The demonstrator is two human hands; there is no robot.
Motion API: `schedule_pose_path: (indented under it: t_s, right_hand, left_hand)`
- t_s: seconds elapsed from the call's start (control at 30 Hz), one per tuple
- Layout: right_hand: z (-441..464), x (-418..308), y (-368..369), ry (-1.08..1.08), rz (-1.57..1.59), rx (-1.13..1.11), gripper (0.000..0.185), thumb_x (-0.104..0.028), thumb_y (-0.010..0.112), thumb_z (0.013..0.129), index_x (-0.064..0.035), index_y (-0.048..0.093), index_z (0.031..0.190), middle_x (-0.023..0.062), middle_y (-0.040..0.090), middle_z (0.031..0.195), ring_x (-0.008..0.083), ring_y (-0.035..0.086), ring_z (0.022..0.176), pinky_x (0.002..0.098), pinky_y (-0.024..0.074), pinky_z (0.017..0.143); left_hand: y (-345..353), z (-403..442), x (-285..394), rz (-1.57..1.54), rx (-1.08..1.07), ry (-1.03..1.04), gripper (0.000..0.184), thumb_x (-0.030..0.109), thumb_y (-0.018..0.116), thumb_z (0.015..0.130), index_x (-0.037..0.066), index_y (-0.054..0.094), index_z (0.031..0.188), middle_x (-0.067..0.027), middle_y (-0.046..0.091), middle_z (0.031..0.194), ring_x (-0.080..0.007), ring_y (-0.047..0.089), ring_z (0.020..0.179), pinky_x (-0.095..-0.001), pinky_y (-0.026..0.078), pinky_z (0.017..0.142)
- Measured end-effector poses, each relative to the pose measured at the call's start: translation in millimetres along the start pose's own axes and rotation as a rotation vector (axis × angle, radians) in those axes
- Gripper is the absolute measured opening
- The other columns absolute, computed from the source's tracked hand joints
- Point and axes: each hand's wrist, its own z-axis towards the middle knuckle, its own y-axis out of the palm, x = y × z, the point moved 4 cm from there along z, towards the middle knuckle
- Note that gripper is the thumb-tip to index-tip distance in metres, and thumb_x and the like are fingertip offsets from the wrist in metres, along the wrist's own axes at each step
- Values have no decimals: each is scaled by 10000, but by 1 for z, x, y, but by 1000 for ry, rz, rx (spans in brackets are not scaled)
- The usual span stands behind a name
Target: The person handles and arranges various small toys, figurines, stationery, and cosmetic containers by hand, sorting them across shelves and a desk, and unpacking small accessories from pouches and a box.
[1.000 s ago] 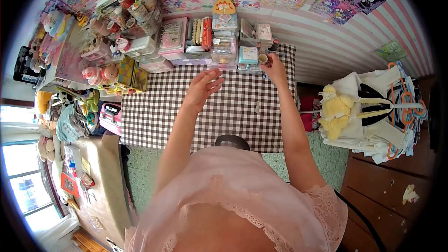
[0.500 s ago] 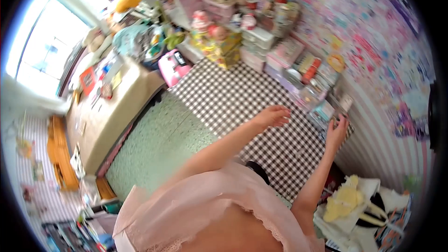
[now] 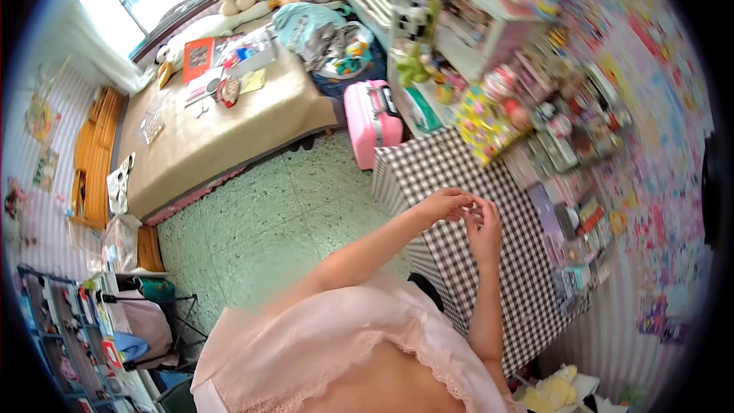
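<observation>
L hand (image 3: pixel 445 205) & R hand (image 3: pixel 484 231), 2 bare hands, meet at the fingertips, both grips pinched in; can't tell what, if anything, is b/w them. Below is 1 table (image 3: pixel 520 291) w/ a brown-white checked cloth, small plastic boxes (image 3: pixel 572 281) lining its right edge & 1 yellow patterned box (image 3: pixel 483 124) at the far end. Just beside its far-left corner stands 1 upright pink hard-shell suitcase (image 3: pixel 367 126), w/ 1 tan-covered bed (image 3: pixel 180 149) farther left & speckled green floor (image 3: pixel 252 222) b/w.
</observation>
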Motion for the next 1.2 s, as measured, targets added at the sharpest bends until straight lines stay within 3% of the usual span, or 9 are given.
schedule_pose_path:
  t_s: [0.3, 0.4, 0.67, 0.8, 0.9, 1.0, 1.2]
  right_hand:
    - [85, -125, 216, -180, 184, -248, 346, -96, 610, 796, -52, 531, 1129, 93, 514, 1112, 209, 575, 899, 290, 489, 707]
    - [107, -166, 266, -381, 83, -303, 372, -101, 627, 777, -73, 529, 1136, 101, 514, 1112, 242, 571, 873, 298, 481, 690]
    - [194, -197, 386, -362, 96, -562, 362, -99, 626, 783, -61, 523, 1128, 106, 518, 1079, 237, 582, 853, 305, 485, 691]
    - [261, -209, 463, -294, 287, -712, 315, -101, 605, 807, -33, 527, 1104, 109, 522, 1063, 223, 613, 854, 297, 501, 716]
    - [322, -237, 529, -280, 325, -785, 301, -97, 598, 808, -16, 530, 1090, 117, 533, 1044, 226, 629, 834, 304, 507, 739]
    - [379, -272, 592, -317, 335, -754, 292, -120, 612, 790, -11, 546, 1053, 119, 546, 1006, 237, 632, 797, 314, 506, 714]
    - [453, -321, 697, -321, 342, -914, 249, -108, 596, 787, -5, 562, 1011, 116, 564, 934, 217, 632, 760, 314, 504, 676]
  left_hand:
    - [-225, -120, 65, -203, 275, 200, 360, 257, 533, 899, 32, 489, 1176, -71, 566, 1120, -180, 596, 996, -287, 469, 831]
    - [-285, -147, 74, -244, 342, 214, 353, 267, 522, 905, 36, 490, 1170, -68, 570, 1111, -180, 596, 995, -287, 469, 823]
    - [-416, -155, 97, -404, 422, 266, 326, 236, 489, 921, 44, 494, 1185, -78, 574, 1113, -185, 586, 1012, -295, 467, 842]
    - [-504, -152, 127, -407, 457, 241, 323, 237, 499, 915, 60, 502, 1185, -68, 572, 1122, -171, 577, 1015, -293, 464, 851]
    - [-575, -156, 165, -339, 606, 155, 330, 242, 514, 906, 70, 504, 1187, -56, 570, 1122, -154, 568, 1006, -296, 464, 852]
    - [-648, -157, 206, -348, 723, 254, 342, 235, 524, 897, 77, 498, 1199, -47, 569, 1113, -142, 563, 994, -302, 457, 859]
    - [-745, -171, 239, -561, 816, 360, 354, 221, 507, 909, 89, 468, 1236, -65, 558, 1152, -136, 571, 990, -283, 465, 827]
